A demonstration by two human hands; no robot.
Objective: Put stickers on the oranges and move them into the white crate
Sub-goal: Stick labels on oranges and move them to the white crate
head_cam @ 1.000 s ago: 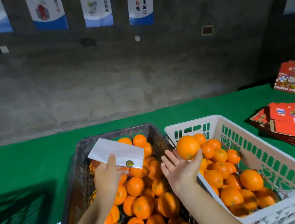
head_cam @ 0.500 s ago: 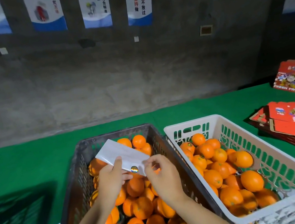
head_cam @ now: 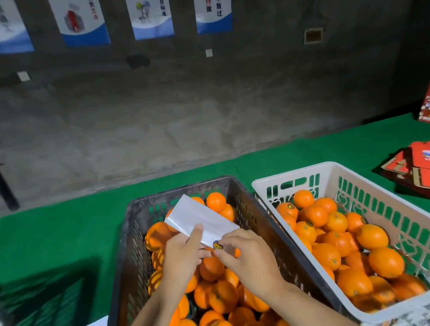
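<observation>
Oranges [head_cam: 216,292] waiting for stickers are heaped in the dark crate [head_cam: 131,235], just beside the white crate [head_cam: 422,235] for a short transfer. Over the heap, the sticker sheet [head_cam: 201,220] is pinched by the left hand [head_cam: 181,257]; the right hand [head_cam: 249,257] fingers [head_cam: 223,243] are pressed together on a sticker [head_cam: 217,245].

White sticker sheet [head_cam: 200,218], one round sticker [head_cam: 217,245] at its edge, above loose oranges [head_cam: 220,297]; white crate [head_cam: 407,218] half-filled.
</observation>
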